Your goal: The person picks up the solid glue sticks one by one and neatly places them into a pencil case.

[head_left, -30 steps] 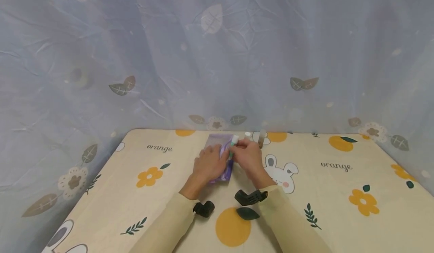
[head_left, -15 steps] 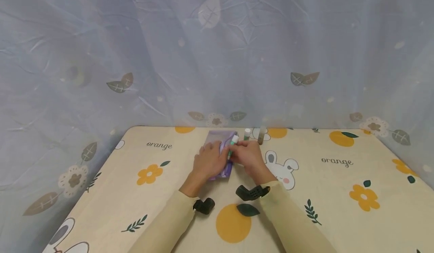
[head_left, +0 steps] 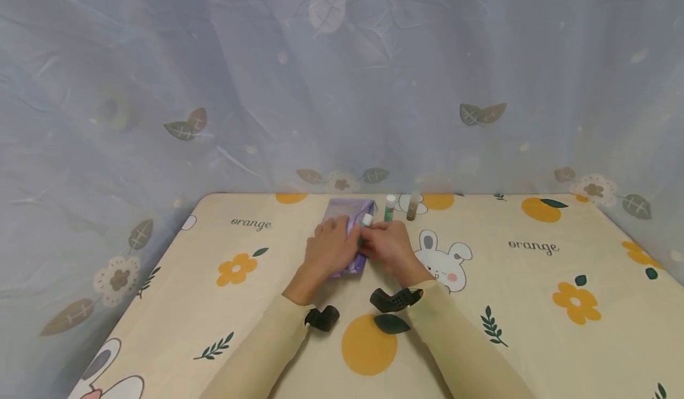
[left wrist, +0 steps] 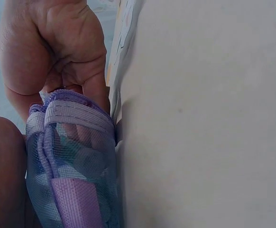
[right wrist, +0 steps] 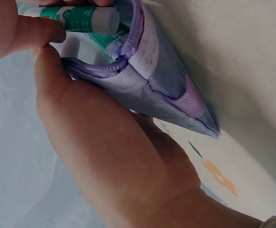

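A purple mesh zip pouch [head_left: 350,205] lies on the table under my left hand [head_left: 331,244]. My left hand grips its side, with the thumb at the open mouth in the right wrist view. My right hand [head_left: 391,243] pinches a green and white glue stick [right wrist: 78,19] at that mouth, its grey end pointing into the pouch. In the head view, only the white end and a little green of this stick show. Through the mesh [left wrist: 83,147], green and pale shapes are visible, but blurred. A second glue stick [head_left: 389,208] stands just beyond my right hand.
A brownish translucent tube [head_left: 412,208] stands right of the second glue stick, near the table's back edge. The cream patterned tablecloth [head_left: 299,351] reaches back to a grey-blue curtain [head_left: 342,90]. Both wrists carry black camera mounts [head_left: 396,300].
The pinched glue stick has moved toward me, lower along the pouch, and less of it shows. My right hand has moved with it, uncovering the second glue stick. The head view has tilted down slightly.
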The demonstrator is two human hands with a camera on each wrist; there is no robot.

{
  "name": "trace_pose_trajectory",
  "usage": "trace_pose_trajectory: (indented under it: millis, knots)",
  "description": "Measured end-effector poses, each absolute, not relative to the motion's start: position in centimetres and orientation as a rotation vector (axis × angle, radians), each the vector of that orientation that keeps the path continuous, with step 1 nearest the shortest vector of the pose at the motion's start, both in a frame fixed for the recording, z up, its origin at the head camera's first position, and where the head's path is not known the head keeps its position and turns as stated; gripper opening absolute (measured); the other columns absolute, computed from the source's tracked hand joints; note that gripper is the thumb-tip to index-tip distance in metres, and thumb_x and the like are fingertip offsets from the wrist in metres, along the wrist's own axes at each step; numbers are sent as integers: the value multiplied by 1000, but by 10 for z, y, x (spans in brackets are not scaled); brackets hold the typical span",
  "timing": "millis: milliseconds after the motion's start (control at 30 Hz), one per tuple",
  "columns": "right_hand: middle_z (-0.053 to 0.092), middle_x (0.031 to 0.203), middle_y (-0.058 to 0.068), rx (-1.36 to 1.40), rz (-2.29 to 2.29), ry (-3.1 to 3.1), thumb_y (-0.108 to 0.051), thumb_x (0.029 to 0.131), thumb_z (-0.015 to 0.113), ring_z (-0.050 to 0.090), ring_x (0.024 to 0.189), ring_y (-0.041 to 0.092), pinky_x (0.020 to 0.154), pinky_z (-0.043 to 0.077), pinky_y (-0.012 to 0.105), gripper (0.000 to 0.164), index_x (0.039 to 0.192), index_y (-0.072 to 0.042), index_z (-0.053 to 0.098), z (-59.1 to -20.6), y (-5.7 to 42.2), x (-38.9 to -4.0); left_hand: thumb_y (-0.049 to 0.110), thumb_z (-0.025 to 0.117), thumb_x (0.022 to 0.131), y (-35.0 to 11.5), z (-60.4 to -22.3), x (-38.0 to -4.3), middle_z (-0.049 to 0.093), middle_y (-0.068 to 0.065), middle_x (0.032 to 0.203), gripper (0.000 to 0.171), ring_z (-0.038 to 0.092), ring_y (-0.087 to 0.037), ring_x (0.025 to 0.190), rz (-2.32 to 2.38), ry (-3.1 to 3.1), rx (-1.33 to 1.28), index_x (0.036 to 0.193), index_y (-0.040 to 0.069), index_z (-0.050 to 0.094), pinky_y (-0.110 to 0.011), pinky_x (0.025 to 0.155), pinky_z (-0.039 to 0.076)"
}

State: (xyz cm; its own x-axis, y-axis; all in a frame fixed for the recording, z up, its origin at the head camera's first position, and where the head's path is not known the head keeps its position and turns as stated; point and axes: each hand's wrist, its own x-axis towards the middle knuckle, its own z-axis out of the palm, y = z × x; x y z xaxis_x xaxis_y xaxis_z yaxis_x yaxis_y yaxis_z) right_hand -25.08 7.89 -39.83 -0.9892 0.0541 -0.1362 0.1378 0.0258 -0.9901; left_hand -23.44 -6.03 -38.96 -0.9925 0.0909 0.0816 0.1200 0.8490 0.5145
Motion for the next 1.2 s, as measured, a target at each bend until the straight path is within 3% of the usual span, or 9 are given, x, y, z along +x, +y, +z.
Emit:
trace_pose_trajectory:
  millis: [200, 500, 733, 1200]
  knots:
    - [77, 86, 8, 225, -2167, 2185, -9, 96, 75, 74, 71, 11, 75, 65, 29, 31, 117, 13, 74, -396, 81, -251, 51, 35, 112, -59, -388, -235, 53, -22, 155, 63, 50, -45, 143, -837, -2968, -189, 157, 10, 48, -68, 111, 42]
    - [77, 95, 13, 285, -2096, 2217, -13, 96, 77, 75, 71, 11, 70, 63, 24, 33, 118, 11, 74, -396, 84, -249, 51, 36, 111, -57, -392, -236, 54, -22, 155, 63, 50, -45, 141, -818, -2974, -197, 157, 10, 49, -68, 110, 43]
    - [81, 103, 23, 256, -2131, 2171, -5, 94, 75, 76, 72, 12, 74, 65, 29, 33, 121, 13, 73, -395, 84, -248, 50, 37, 112, -57, -390, -233, 52, -23, 156, 62, 49, -46, 143, -831, -2975, -196, 156, 8, 49, -68, 111, 42]
    - [78, 114, 25, 247, -2084, 2237, -6, 94, 75, 80, 86, 19, 83, 65, 33, 32, 122, 9, 73, -392, 84, -248, 50, 38, 112, -59, -390, -234, 52, -23, 157, 62, 48, -46, 145, -844, -2967, -180, 157, 8, 49, -69, 113, 41]
